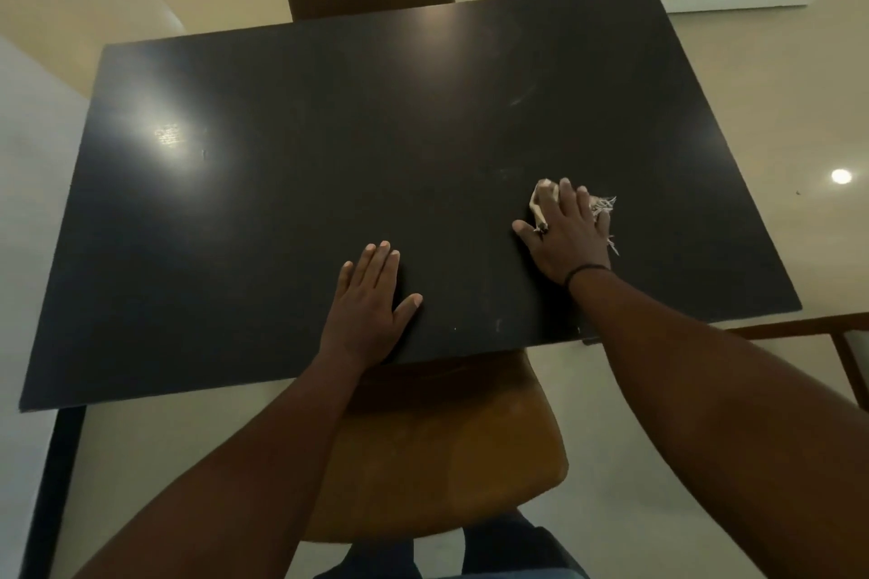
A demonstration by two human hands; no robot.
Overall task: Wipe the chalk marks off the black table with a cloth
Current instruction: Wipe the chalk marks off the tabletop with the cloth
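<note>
We see the black table (329, 155) bearing faint chalk marks (517, 101), a cloth (545, 195) at right, and 2 flat hands.

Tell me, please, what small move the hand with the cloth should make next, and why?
Probably slide the right hand, pressing the cloth, forward toward the faint pale streak on the black table; that smear lies beyond the cloth.

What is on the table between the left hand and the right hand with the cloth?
In the head view, only bare black table lies between the left hand and the right hand, which presses the cloth flat.
</note>
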